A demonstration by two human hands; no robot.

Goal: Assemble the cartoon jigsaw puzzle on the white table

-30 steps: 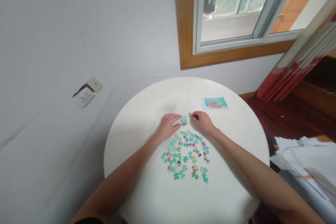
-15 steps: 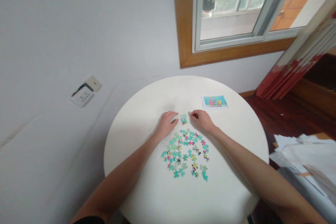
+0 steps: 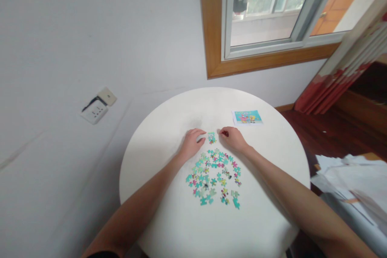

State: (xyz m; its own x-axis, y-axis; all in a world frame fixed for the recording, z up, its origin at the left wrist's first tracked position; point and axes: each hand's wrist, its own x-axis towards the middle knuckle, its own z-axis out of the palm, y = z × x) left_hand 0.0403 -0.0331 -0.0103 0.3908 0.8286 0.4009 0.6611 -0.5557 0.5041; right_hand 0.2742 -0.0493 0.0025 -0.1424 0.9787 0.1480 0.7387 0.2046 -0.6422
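Observation:
A small block of joined jigsaw pieces (image 3: 212, 137), teal with a printed picture, lies on the white round table between my hands. Just left of it my left hand (image 3: 192, 143) rests with thumb and fingers apart, holding nothing. On the other side is my right hand (image 3: 234, 138), its fingers closed in a pinch beside the block. What the pinch holds, if anything, is too small to make out. Nearer to me spreads a heap of loose jigsaw pieces (image 3: 213, 180) in teal, pale green, pink and yellow.
A printed picture card (image 3: 248, 117) with cartoon figures lies beyond my right hand. The round table (image 3: 157, 137) stands against a wall with a socket (image 3: 94, 111) and a window. White papers (image 3: 353, 185) are piled low at the right.
Both hands stay almost where they were, on either side of the joined pieces. The view has shifted very slightly.

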